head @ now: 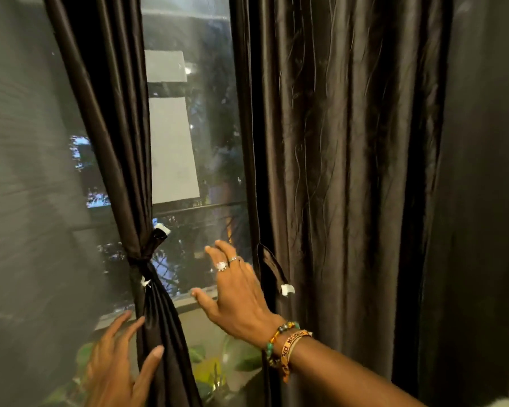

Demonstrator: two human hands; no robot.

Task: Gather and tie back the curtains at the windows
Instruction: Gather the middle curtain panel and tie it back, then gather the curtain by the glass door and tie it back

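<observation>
Window (212,127) behind. Tied curtain (135,171): touched by spread left hand (115,365). Loose curtain (350,171), beside empty, open right hand (238,295): likely soft, slippery; best gathered at tieback (272,268).

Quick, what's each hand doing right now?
Left hand: open, fingers straight, against the tied curtain.
Right hand: open, fingers spread, holding nothing, beside the loose curtain.
</observation>
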